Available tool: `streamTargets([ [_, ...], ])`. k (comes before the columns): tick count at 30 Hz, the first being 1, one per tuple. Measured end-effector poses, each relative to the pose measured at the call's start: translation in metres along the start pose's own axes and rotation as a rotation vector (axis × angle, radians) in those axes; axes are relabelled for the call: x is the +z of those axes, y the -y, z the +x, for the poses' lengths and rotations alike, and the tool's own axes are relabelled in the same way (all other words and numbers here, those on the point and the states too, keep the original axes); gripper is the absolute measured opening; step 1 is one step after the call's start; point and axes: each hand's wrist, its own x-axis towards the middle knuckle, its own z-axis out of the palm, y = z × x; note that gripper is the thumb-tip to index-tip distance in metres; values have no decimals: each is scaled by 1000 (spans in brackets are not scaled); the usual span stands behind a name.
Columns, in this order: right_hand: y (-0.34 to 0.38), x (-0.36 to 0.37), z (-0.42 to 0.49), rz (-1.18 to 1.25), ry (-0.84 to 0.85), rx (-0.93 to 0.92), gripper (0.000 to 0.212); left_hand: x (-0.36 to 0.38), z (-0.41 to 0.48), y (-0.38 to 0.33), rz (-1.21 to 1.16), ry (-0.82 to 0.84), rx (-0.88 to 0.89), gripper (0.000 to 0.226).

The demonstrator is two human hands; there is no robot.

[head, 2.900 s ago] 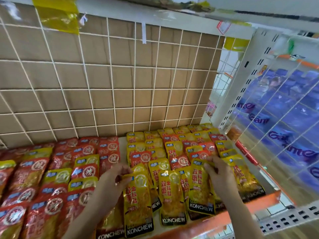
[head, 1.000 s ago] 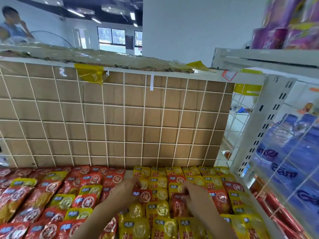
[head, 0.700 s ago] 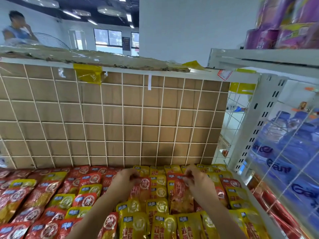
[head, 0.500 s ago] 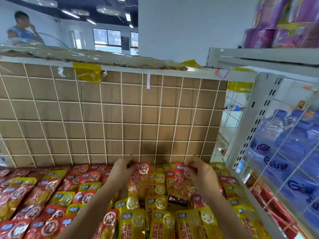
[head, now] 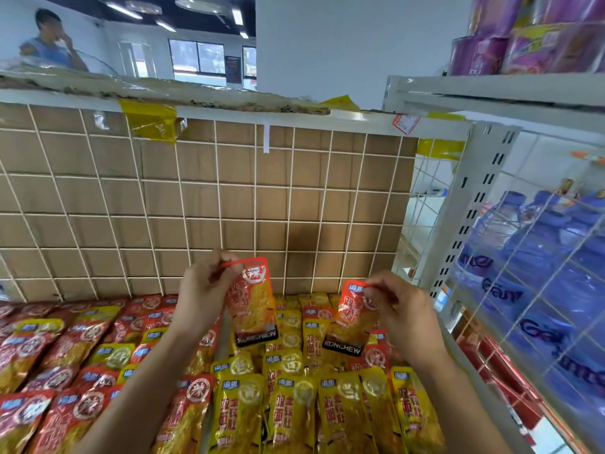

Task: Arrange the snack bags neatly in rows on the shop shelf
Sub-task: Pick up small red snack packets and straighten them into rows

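Our left hand pinches the top edge of a red snack bag. The bag hangs straight down from our fingers, up in the air. Our right hand pinches the top of a second red bag, which hangs a bit lower and tilts a little.

Right under both hands lie the yellow bags. They sit in rows, side by side, and look mostly tidy. Out past our left hand lie the red bags, also in rows, though some look a bit crooked. A few red bags still peek out among the yellow ones just below our right hand.

So we think much of the job is done. What is left, we guess, is to put these two red bags with the other red ones, pull out the last stray red bags, and straighten the rows.

Half a second ago our hands were lower and closer together, and the two bags had only just come up off the pile. Now both bags hang higher and farther apart.

Behind our hands stands the wire back wall of the shelf. Far past our right hand are big water bottles.
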Motion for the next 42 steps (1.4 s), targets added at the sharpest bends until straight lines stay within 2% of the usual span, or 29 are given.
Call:
streamTargets([
  [3, -4, -9, -9, 32, 24, -2, 15, -8, -19, -5, 97, -20, 40, 14],
  [7, -10, -20, -27, 74, 58, 45, 35, -18, -48, -6, 184, -52, 59, 22],
  [11, -17, -22, -46, 98, 91, 60, 29, -33, -79, -1, 213, -63, 7, 22],
  [13, -24, -19, -52, 125, 121, 82, 30, -39, -96, 0, 186, -86, -42, 29],
  [19, -24, 0, -60, 169, 251, 51, 22, -69, -143, 6, 188, -236, -184, 17],
  [21, -18, 10, -60, 195, 288, 27, 25, -82, -156, 4, 219, -301, -204, 14],
  [24, -6, 25, -59, 218, 356, -36, 28, -102, -172, -1, 228, -390, -245, 22],
  [29, 21, 45, -55, 267, 435, -36, 37, -146, -192, 1, 251, -514, -290, 23],
  [34, 43, 71, -52, 300, 470, -30, 35, -180, -194, 3, 260, -578, -283, 14],
  [38, 62, 103, -50, 251, 447, -34, 33, -224, -185, 16, 334, -565, -287, 10],
  [42, 97, 141, -53, 243, 412, -8, 35, -281, -171, 31, 346, -537, -315, 18],
])
